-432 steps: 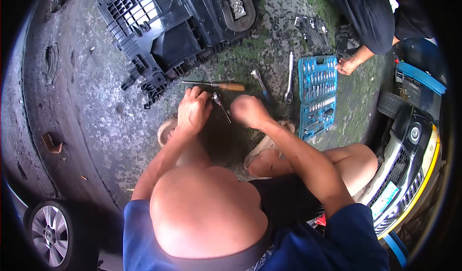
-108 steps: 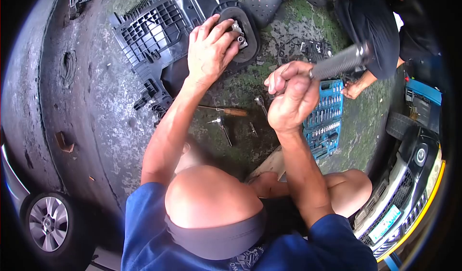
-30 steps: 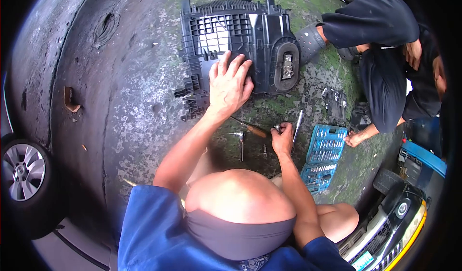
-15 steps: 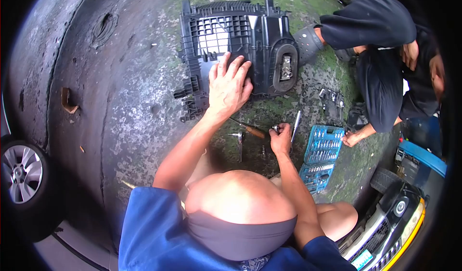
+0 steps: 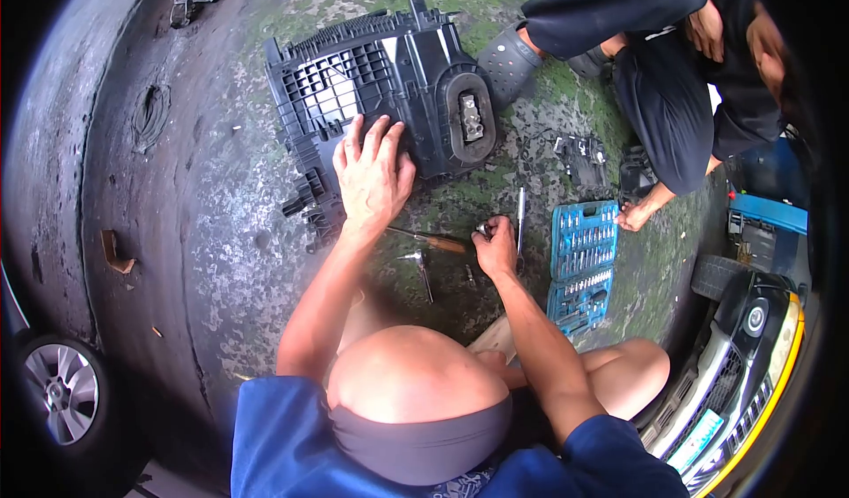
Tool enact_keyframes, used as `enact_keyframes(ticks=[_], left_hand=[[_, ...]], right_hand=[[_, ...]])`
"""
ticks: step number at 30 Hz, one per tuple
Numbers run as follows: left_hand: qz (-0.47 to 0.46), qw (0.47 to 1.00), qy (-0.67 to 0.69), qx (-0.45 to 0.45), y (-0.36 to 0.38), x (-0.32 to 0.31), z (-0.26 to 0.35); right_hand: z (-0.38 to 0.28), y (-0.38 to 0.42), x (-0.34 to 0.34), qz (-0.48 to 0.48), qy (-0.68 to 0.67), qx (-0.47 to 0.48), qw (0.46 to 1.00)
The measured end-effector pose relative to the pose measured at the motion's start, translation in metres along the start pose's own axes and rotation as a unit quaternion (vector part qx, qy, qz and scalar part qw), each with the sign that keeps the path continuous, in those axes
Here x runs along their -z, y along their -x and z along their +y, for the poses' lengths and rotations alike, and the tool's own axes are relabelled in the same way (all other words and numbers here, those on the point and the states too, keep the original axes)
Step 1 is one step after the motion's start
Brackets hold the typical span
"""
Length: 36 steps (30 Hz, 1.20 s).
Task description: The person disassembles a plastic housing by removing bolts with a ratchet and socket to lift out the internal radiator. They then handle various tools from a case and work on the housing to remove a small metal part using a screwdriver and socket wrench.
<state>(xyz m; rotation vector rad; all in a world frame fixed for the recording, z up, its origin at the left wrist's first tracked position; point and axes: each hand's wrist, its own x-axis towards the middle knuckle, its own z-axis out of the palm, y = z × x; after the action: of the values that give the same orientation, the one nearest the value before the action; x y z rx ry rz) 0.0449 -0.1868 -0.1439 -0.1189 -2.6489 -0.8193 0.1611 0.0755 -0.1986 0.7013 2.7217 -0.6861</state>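
Note:
A black plastic housing [image 5: 402, 65] with a gridded opening and an oval, foam-rimmed port lies on the stained floor. My left hand [image 5: 371, 175] rests on its near edge, fingers spread and nothing gripped. Lower right of it, my right hand [image 5: 498, 249] is closed in a pinch on a small shiny metal piece [image 5: 484, 230], mostly covered by the fingers. Between the hands lies a screwdriver with a wooden handle [image 5: 445, 244]. A ratchet [image 5: 424, 272] is below it, and a long metal wrench [image 5: 521, 224] lies just right of my right hand.
An open blue socket set [image 5: 584, 264] lies to the right, touched by another person's hand [image 5: 632, 217]. That person, in dark trousers [image 5: 663, 118], crouches near the housing. Small dark parts [image 5: 581, 157] lie between. A car front [image 5: 734, 383] and a wheel [image 5: 62, 392] flank the scene.
The view has swung, so the housing and tools appear farther left and the housing looks tilted. My left hand stays on the housing; my right hand keeps its pinch on the metal piece.

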Motion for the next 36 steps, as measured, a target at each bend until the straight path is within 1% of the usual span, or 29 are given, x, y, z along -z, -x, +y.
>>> enact_keyframes(ticks=[4, 7, 18, 21, 25, 28, 31, 32, 33, 34, 35, 36], left_hand=[[0.002, 1.0, -0.002, 0.0, 0.0, 0.001, 0.001], [0.002, 1.0, -0.005, -0.001, 0.0, 0.001, 0.001], [0.006, 1.0, -0.017, -0.003, -0.001, -0.001, 0.002], [-0.01, 1.0, -0.004, 0.006, 0.0, -0.002, 0.001], [-0.009, 1.0, -0.006, 0.006, 0.0, -0.003, 0.001], [-0.008, 1.0, -0.006, 0.007, 0.001, -0.003, 0.001], [-0.007, 1.0, -0.003, 0.011, -0.001, -0.003, 0.0], [-0.01, 1.0, -0.003, 0.016, -0.002, -0.002, 0.001], [-0.015, 1.0, -0.004, 0.019, -0.001, -0.001, 0.003], [-0.018, 1.0, -0.005, 0.02, 0.001, -0.002, 0.004], [-0.017, 1.0, -0.007, 0.018, 0.001, -0.003, 0.003], [-0.014, 1.0, -0.009, 0.016, -0.002, -0.004, 0.003]], right_hand=[[-0.005, 0.002, 0.004, -0.01, -0.001, -0.014, 1.0], [0.002, 0.0, -0.002, 0.017, 0.002, 0.006, 1.0], [0.006, -0.001, -0.004, 0.018, -0.004, 0.006, 1.0], [0.005, -0.001, -0.004, 0.018, -0.008, 0.0, 1.0], [0.002, 0.001, -0.003, 0.021, -0.003, 0.0, 1.0], [0.003, -0.002, 0.0, -0.007, -0.018, -0.003, 1.0], [-0.001, -0.025, 0.002, 0.073, -0.074, 0.009, 0.995], [-0.021, -0.036, 0.013, 0.107, -0.129, 0.029, 0.985], [-0.044, -0.049, 0.026, 0.091, -0.187, 0.039, 0.977], [-0.073, -0.061, 0.042, 0.042, -0.298, 0.06, 0.952], [-0.093, -0.08, 0.054, 0.01, -0.317, 0.11, 0.942], [-0.123, -0.088, 0.067, -0.003, -0.358, 0.085, 0.93]])
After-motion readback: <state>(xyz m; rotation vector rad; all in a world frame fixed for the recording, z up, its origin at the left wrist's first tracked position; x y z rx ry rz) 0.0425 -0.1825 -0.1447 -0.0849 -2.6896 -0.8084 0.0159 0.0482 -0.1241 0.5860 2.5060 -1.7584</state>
